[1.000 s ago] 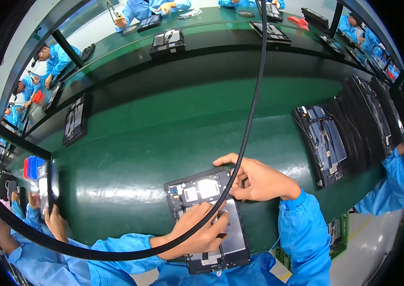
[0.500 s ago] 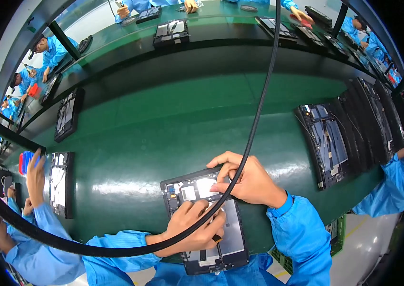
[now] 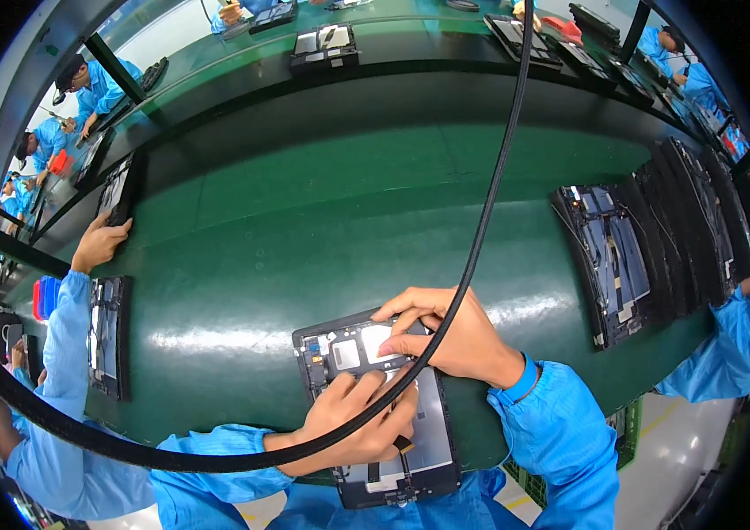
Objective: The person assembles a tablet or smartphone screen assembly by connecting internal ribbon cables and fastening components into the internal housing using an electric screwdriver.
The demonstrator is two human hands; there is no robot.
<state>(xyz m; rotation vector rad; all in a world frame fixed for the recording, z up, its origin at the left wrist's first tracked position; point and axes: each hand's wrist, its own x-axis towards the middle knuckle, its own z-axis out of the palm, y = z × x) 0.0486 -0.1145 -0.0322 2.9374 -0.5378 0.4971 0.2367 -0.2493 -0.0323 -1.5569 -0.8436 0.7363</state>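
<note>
Your left hand (image 3: 353, 422) likely steadies the opened tablet (image 3: 432, 428), right hand (image 3: 463, 343) at its far end; can't tell whether either's fingers grip.

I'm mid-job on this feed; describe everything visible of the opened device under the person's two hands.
The opened device is a flat, dark-framed rectangle, lying inner side up with its far end angled slightly left. Pale, roughly rectangular patches show near that end; a smooth grey panel fills much of the nearer right. It lies at the near side of the green table. The left hand covers its middle; the right hand touches its far right part.
</note>
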